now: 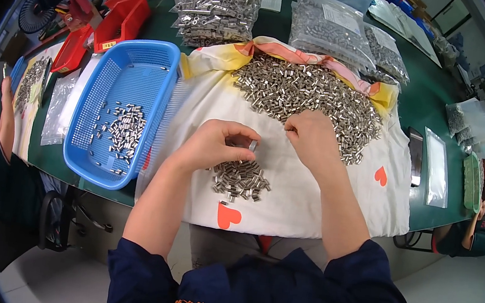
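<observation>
Currently left hand (214, 144) fingers pinch one small metal sleeve (252, 145), above the small pile (241, 180). Right hand (312, 137) fingers curled at big pile (306, 97) edge; grip unclear. One blue basket (120, 109) left. Three clear bags (221, 3) of sleeves beyond, white labels.

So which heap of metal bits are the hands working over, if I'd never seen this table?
Start at the white cloth with orange hearts. The small heap lies just under the left hand, near the table's front edge. Unlike the big pile farther back, it is small and tight.
</observation>
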A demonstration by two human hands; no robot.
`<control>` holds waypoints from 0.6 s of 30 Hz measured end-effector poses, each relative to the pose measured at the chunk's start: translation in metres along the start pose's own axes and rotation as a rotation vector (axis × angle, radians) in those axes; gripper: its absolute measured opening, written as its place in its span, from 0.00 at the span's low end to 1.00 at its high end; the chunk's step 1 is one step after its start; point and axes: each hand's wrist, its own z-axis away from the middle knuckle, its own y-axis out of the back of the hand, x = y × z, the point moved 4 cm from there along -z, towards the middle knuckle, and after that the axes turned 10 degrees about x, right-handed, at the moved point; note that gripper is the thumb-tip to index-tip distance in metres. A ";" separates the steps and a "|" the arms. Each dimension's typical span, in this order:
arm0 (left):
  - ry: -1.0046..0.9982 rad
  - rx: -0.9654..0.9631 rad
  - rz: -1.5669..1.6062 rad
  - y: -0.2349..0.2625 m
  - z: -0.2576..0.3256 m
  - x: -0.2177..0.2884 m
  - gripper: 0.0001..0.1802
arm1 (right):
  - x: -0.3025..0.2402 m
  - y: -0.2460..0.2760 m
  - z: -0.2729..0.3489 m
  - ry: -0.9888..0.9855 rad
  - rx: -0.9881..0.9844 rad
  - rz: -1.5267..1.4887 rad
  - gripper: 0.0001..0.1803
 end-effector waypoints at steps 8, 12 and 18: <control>0.021 0.072 0.257 0.007 -0.006 -0.005 0.19 | -0.016 0.005 -0.006 -0.360 0.013 -0.694 0.05; -0.004 0.065 0.487 0.006 -0.009 -0.004 0.19 | -0.036 0.009 -0.003 -0.273 -0.009 -0.926 0.05; 0.008 0.092 0.452 0.005 -0.007 -0.008 0.19 | -0.041 0.005 0.003 -0.151 0.182 -0.711 0.05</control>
